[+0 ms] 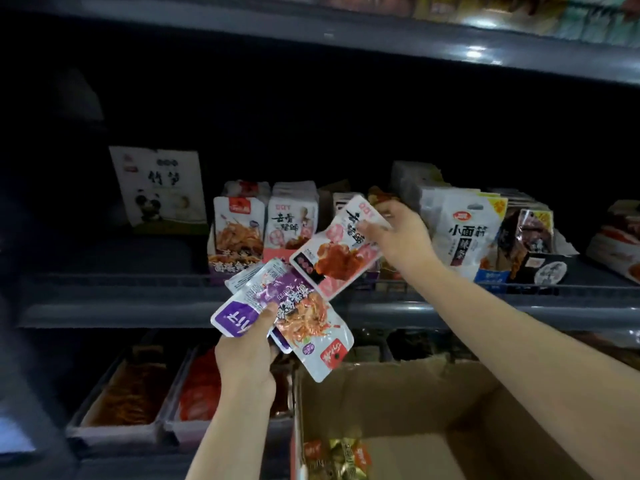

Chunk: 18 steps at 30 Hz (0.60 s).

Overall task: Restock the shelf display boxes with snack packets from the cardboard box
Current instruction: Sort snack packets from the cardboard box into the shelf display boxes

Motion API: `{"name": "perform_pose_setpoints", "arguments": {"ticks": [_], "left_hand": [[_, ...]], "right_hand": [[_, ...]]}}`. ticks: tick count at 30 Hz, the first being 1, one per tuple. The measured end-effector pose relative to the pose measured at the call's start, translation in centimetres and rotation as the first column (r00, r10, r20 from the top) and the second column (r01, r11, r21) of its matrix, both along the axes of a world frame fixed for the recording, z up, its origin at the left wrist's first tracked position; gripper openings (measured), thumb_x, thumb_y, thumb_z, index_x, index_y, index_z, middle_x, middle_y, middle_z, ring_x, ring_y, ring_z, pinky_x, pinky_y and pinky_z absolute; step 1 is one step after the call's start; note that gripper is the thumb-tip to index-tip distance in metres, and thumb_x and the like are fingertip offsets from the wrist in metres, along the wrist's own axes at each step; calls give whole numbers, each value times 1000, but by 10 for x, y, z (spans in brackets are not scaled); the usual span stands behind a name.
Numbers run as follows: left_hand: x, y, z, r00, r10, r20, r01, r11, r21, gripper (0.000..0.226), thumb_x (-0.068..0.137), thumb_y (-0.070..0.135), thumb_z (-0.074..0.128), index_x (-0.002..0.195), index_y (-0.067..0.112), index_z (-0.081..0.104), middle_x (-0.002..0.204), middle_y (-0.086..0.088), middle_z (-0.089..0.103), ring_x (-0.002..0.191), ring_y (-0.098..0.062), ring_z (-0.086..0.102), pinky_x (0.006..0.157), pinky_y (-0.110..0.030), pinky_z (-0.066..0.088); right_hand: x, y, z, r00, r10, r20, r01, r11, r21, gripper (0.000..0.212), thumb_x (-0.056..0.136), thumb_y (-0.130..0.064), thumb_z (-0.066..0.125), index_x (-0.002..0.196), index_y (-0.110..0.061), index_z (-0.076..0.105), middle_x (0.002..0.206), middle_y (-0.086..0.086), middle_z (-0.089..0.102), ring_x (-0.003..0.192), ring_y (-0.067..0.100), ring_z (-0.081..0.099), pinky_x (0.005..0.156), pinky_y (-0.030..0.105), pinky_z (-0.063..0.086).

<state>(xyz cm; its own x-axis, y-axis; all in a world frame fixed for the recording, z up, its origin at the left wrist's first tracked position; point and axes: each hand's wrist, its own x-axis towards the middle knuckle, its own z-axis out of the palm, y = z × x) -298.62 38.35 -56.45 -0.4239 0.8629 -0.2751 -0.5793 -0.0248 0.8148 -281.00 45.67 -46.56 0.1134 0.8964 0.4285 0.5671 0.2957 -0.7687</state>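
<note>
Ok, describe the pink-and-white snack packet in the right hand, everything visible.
The flat, glossy pink-and-white snack packet looks like plastic film, printed with dark characters and a reddish food picture. The right hand pinches its upper edge, holding it tilted in the air before the shelf's display boxes. Its lower corner overlaps the purple packets.
</note>
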Motion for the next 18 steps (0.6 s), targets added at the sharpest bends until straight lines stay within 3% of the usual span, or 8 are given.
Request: {"name": "perform_pose_setpoints", "arguments": {"ticks": [3, 5, 6, 8, 9, 13, 18], "left_hand": [[-8, 3, -2, 1000, 1, -30, -1, 1000, 4, 16, 83, 11, 74, 92, 20, 64, 94, -3, 71, 86, -22, 68, 80, -42, 54], [-9, 4, -2, 999, -21, -37, 22, 1000, 3, 15, 84, 11, 74, 92, 20, 64, 92, -3, 71, 85, -23, 68, 80, -42, 53], [-10, 5, -2, 999, -31, -34, 31, 1000, 2, 16, 84, 12, 74, 93, 19, 64, 92, -3, 71, 84, -23, 68, 78, -42, 54], [-13, 8, -2, 999, -33, -19, 33, 999, 1, 17, 83, 12, 75, 95, 19, 65, 90, -2, 72, 83, -22, 69, 77, -40, 54], [-14, 9, -2, 999, -31, -11, 31, 1000, 3, 17, 83, 11, 75, 96, 18, 65, 90, -2, 72, 83, -22, 69, 77, -41, 54], [-20, 13, -2, 999, -35, 19, 35, 999, 10, 17, 82, 13, 76, 94, 19, 66, 90, -2, 72, 85, -23, 68, 86, -45, 52], [-21, 14, -3, 999, -38, 11, 38, 999, -5, 16, 80, 13, 78, 89, 21, 67, 87, -2, 73, 84, -24, 69, 88, -50, 55]], "right_hand": [[-26, 27, 22, 993, 3, 121, -21, 989, 147, 33, 92, -26, 63, 119, -9, 56, 97, 10, 66, 72, 22, 61, 54, 25, 47], [-42, 44, 34, 989, 11, 147, -43, 976, 212, 30, 93, -24, 62, 117, -8, 57, 101, 15, 67, 81, 30, 63, 65, 35, 50], [-50, 53, 39, 987, 17, 159, -56, 969, 242, 28, 93, -24, 62, 116, -8, 58, 102, 13, 68, 82, 28, 63, 68, 33, 51], [-63, 68, 46, 979, 23, 201, -81, 956, 282, 30, 93, -23, 61, 120, -8, 59, 108, 10, 67, 80, 18, 60, 61, 15, 46], [-68, 74, 49, 974, 18, 226, -84, 955, 284, 32, 94, -23, 60, 123, -10, 59, 112, 9, 67, 83, 18, 60, 61, 13, 43], [-82, 90, 49, 911, 3, 412, -81, 982, 171, 37, 93, -29, 60, 128, -18, 58, 119, 8, 65, 101, 26, 62, 79, 35, 50], [-78, 98, 30, 856, 81, 511, -117, 992, 39, 32, 94, -26, 60, 125, -17, 59, 118, 8, 65, 98, 22, 61, 77, 30, 47]]}}
